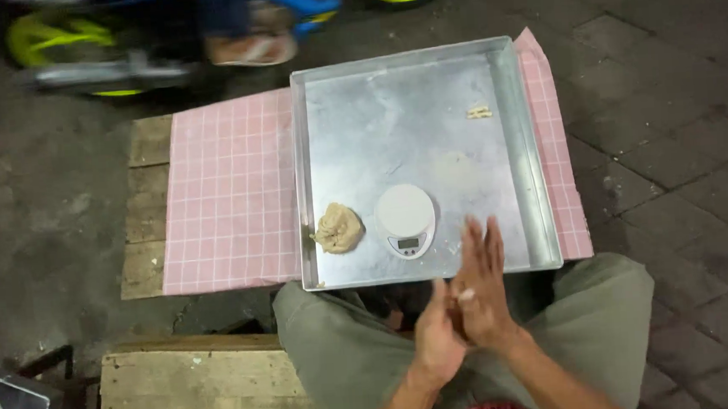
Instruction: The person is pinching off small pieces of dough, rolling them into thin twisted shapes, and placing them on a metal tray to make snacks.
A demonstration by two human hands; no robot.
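My left hand (436, 336) and my right hand (484, 285) are pressed palm to palm above my lap, at the near edge of a large metal tray (511, 128). The right fingers stretch forward over the tray's rim. A small pale bit of dough (466, 293) shows between the palms. Inside the tray, a round white kitchen scale (406, 219) sits near the front. A beige lump of dough (338, 229) lies to its left against the tray wall. A small dough scrap (479, 111) lies toward the far right of the tray.
The tray rests on a pink checked cloth (229, 196) spread over a low wooden pallet (146, 201) on dark paving. A wooden crate (199, 391) stands at my lower left. A blurred blue and yellow ride-on toy (160, 32) and a sandalled foot (253, 47) are beyond the pallet.
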